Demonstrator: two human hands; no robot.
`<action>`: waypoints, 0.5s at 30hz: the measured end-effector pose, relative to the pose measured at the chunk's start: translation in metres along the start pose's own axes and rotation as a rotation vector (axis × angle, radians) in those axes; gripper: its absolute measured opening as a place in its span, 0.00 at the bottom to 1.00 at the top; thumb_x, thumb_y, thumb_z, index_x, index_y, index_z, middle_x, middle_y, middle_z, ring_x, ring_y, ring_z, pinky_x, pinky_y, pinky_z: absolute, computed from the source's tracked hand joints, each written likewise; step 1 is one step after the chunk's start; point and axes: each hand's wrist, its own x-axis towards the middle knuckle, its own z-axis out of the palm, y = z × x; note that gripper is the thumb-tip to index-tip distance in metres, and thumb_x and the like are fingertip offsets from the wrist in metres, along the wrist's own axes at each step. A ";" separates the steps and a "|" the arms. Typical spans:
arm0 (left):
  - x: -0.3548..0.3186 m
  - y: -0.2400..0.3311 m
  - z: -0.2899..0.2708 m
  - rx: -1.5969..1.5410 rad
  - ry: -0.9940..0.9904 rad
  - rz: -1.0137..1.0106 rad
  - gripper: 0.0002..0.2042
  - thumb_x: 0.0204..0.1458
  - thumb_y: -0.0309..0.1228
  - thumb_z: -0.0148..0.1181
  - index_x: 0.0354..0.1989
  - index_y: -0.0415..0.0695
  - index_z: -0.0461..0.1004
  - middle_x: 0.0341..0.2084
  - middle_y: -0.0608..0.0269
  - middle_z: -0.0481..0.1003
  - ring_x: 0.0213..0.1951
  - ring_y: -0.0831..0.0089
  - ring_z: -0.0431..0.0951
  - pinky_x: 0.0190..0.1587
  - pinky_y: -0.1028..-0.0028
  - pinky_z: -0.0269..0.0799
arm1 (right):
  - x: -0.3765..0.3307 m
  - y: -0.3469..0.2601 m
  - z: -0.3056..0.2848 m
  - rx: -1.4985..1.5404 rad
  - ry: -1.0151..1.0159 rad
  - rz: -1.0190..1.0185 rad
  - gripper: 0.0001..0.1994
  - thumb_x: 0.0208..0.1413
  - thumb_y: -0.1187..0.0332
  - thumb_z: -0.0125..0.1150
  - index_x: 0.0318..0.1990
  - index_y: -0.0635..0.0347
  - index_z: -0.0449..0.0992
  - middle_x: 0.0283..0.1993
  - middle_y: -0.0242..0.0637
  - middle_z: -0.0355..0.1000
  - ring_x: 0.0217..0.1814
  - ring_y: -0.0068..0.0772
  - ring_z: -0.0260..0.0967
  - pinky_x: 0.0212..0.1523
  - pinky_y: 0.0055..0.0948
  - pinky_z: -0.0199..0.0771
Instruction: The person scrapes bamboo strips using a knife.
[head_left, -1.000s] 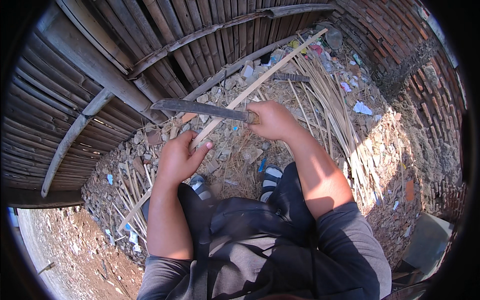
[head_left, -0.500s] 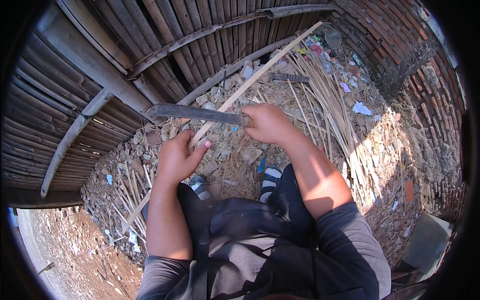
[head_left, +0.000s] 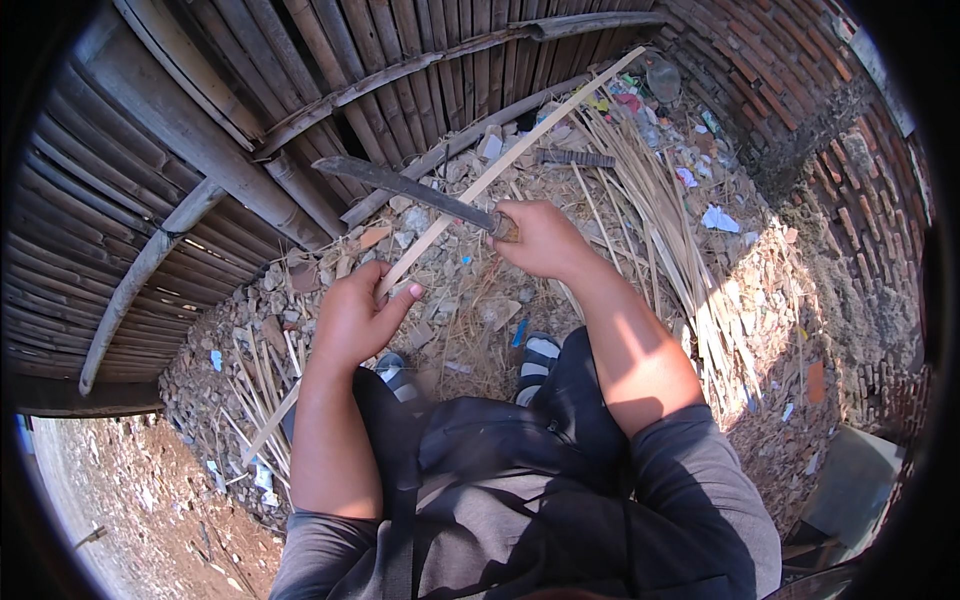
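Note:
My left hand grips a long, pale bamboo strip, which slants from beside my left forearm up to the far right. My right hand is closed round the wooden handle of a machete. Its dark blade crosses the strip beyond my left hand, with the tip pointing to the upper left. Whether the edge touches the strip I cannot tell. The strip's middle part is hidden behind my left hand and forearm.
A bundle of thin bamboo strips lies on the rubble at the right, and more strips lie at the left. A bamboo slat wall stands at the left and far side, a brick wall at the right. My feet in striped sandals are below.
The machete's tip has swung upward and away, and its blade now crosses the strip farther from my left hand. My right hand shifted slightly right; the left stays in place.

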 end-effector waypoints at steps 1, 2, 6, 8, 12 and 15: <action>0.000 0.001 -0.001 0.006 -0.008 -0.017 0.17 0.56 0.40 0.73 0.41 0.37 0.79 0.19 0.59 0.74 0.24 0.73 0.73 0.30 0.68 0.69 | -0.002 -0.006 0.003 -0.064 -0.063 -0.120 0.19 0.51 0.59 0.72 0.48 0.59 0.80 0.42 0.53 0.80 0.48 0.60 0.78 0.50 0.51 0.78; 0.000 0.000 -0.002 0.010 -0.010 -0.015 0.17 0.56 0.40 0.73 0.41 0.37 0.79 0.19 0.59 0.74 0.24 0.73 0.73 0.30 0.68 0.69 | -0.003 -0.003 0.012 -0.032 0.013 -0.267 0.18 0.50 0.59 0.72 0.44 0.60 0.79 0.39 0.53 0.79 0.47 0.61 0.77 0.48 0.53 0.77; -0.003 -0.008 -0.002 0.017 -0.018 0.018 0.17 0.56 0.40 0.73 0.41 0.37 0.79 0.20 0.60 0.75 0.25 0.74 0.73 0.30 0.68 0.69 | 0.004 0.005 0.005 -0.006 -0.091 -0.149 0.18 0.51 0.60 0.72 0.47 0.58 0.80 0.40 0.52 0.80 0.48 0.60 0.78 0.48 0.51 0.78; 0.001 -0.007 -0.002 0.025 -0.017 0.059 0.17 0.56 0.40 0.72 0.41 0.37 0.79 0.21 0.59 0.75 0.25 0.74 0.73 0.31 0.69 0.69 | 0.008 0.026 0.001 0.166 0.043 0.043 0.20 0.52 0.59 0.72 0.50 0.57 0.81 0.42 0.52 0.80 0.49 0.59 0.78 0.50 0.48 0.78; 0.001 -0.007 -0.001 0.021 -0.003 0.029 0.19 0.55 0.44 0.73 0.40 0.38 0.79 0.19 0.57 0.75 0.23 0.69 0.75 0.30 0.67 0.70 | 0.001 0.035 -0.014 0.165 0.173 0.104 0.23 0.52 0.57 0.72 0.52 0.60 0.80 0.44 0.55 0.80 0.50 0.60 0.78 0.52 0.47 0.77; 0.004 -0.010 0.005 -0.008 0.000 0.053 0.19 0.56 0.44 0.72 0.39 0.38 0.79 0.17 0.58 0.75 0.22 0.70 0.76 0.28 0.67 0.70 | 0.002 0.033 -0.007 0.127 0.167 0.138 0.22 0.53 0.57 0.73 0.51 0.60 0.81 0.42 0.57 0.80 0.47 0.59 0.79 0.50 0.47 0.77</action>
